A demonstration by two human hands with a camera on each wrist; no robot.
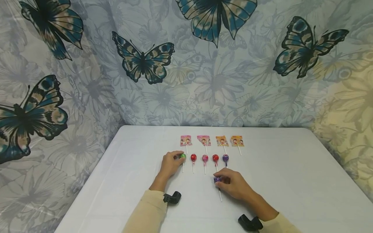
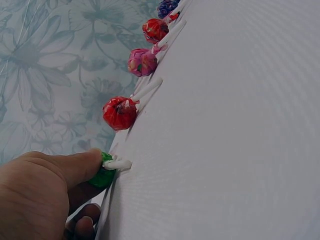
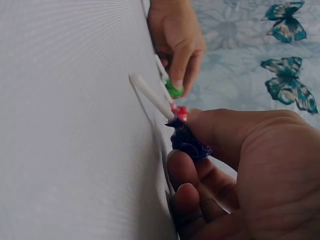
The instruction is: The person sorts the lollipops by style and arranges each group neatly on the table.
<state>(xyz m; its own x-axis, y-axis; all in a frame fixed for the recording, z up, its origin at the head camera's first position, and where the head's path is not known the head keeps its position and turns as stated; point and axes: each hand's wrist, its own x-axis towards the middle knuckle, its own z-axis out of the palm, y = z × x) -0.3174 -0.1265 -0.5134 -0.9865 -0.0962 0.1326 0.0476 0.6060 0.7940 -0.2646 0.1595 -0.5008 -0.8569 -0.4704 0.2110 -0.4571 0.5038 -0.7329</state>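
Note:
My left hand (image 1: 171, 164) pinches the head of a green lollipop (image 2: 103, 172) at the left end of a row, its white stick pointing toward me. My right hand (image 1: 233, 184) holds a dark purple lollipop (image 3: 187, 142) between thumb and fingers, nearer to me than the row. To the right of the green one lie a red lollipop (image 1: 193, 157), a pink lollipop (image 1: 205, 158), a second red lollipop (image 1: 215, 157) and another purple lollipop (image 1: 225, 157), spaced side by side with sticks toward me.
Behind the row lie two flat lollipops in pink wrappers (image 1: 186, 141) and two in orange wrappers (image 1: 237, 141). All rest on a white table (image 1: 291, 174). A butterfly-print cloth (image 1: 218, 81) hangs behind it. Each wrist wears a black camera mount (image 1: 172, 198).

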